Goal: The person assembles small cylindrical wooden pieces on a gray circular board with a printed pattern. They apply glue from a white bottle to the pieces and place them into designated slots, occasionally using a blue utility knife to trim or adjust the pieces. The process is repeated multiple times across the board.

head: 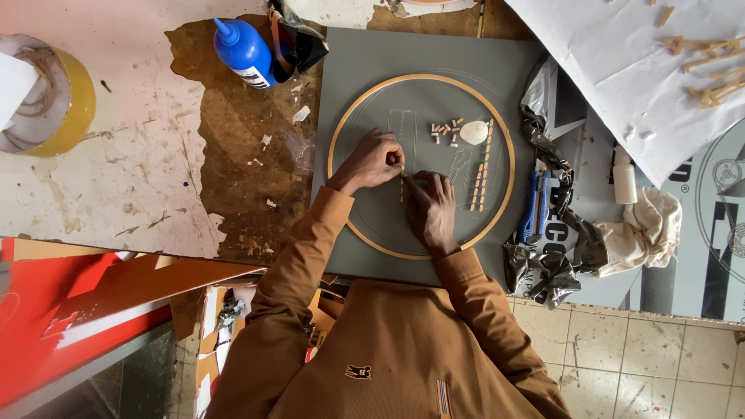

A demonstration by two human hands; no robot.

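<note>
A person in a brown long-sleeved top leans over a worn, stained table, seen from above. In the middle of the table lies a grey square board (pixel 365 248) with faint pencil outlines drawn on it. A thin wooden hoop (pixel 335 136) lies flat on the board, ringing the drawing.

Both hands rest inside the hoop, near its centre. The left hand (pixel 372 161) is curled, fingertips pinched together at the top of a short vertical row of small wooden pieces (pixel 402 188) lying on the board. The right hand (pixel 432 211) lies just beside it, fingers bent, its fingertips touching the lower part of the same row. The two hands nearly meet. Whether either hand grips a piece or only presses on it cannot be told.

Toward the hoop's far right side, a loose scatter of small wooden bits (pixel 445 132) lies next to a pale blob of white glue (pixel 474 132). Below them, two longer rows of wooden pieces (pixel 481 174) run down the board, already laid along the drawn lines.

At the table's far edge, left of the board, a blue glue bottle (pixel 244 51) lies tilted. A large roll of yellowish tape (pixel 58 97) sits at the far left corner. Beside the board's right edge lie a blue utility knife (pixel 531 209), crumpled dark plastic wrapping (pixel 551 256), a small white bottle (pixel 623 178) and a cream-coloured cloth (pixel 648 229). A white sheet (pixel 613 70) in the far right corner holds more wooden shapes.
</note>
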